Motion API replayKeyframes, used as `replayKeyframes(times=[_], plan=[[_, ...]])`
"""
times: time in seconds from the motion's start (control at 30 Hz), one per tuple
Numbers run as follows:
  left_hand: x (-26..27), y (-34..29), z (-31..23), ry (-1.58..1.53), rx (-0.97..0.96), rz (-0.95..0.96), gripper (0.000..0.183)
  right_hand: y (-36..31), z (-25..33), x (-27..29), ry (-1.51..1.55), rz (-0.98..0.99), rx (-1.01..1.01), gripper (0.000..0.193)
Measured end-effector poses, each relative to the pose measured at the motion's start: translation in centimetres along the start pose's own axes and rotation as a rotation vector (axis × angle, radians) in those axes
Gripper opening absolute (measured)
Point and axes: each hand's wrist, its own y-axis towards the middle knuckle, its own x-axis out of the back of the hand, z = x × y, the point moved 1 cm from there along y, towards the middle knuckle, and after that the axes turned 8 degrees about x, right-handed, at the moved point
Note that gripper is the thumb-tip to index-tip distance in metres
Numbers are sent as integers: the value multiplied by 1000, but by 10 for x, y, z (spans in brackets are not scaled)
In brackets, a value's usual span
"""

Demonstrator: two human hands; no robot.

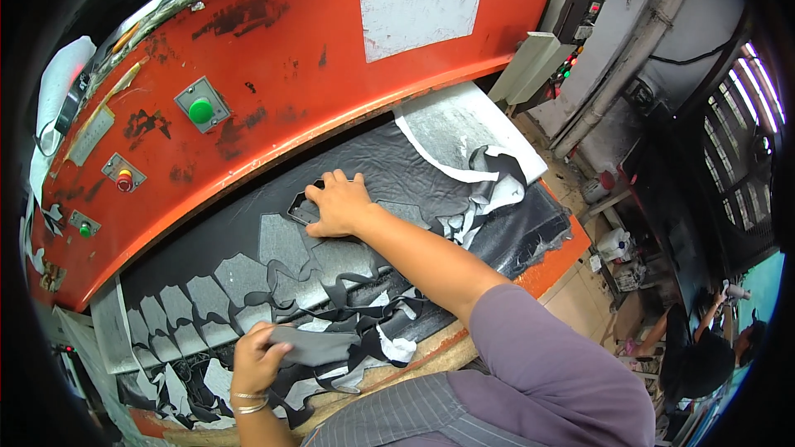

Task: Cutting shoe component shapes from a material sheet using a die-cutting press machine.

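A pale, stained wall [617,50] fills the upper right of the frame, with a thick pipe [629,62] running down it. At the far right, daylight comes through a barred window [737,141]. Below, a tiled floor [580,298] carries what may be plastic jugs [614,244], too small to tell.

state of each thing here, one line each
right hand: flat, pressing on the cutting die
cutting die: lying on the black sheet
black sheet: spread flat, many shapes cut out
left hand: fingers shut on a cut grey piece
cut grey piece: held, lifted off the sheet
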Motion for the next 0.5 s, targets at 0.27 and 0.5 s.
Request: replayKeyframes(times=[0.27,0.5], plan=[[-66,62,4,-300,-226,-27,17,-111,16,6,646,45,21,58],[-124,14,0,-765,-101,112,17,-184,36,-32,987,16,116,46]])
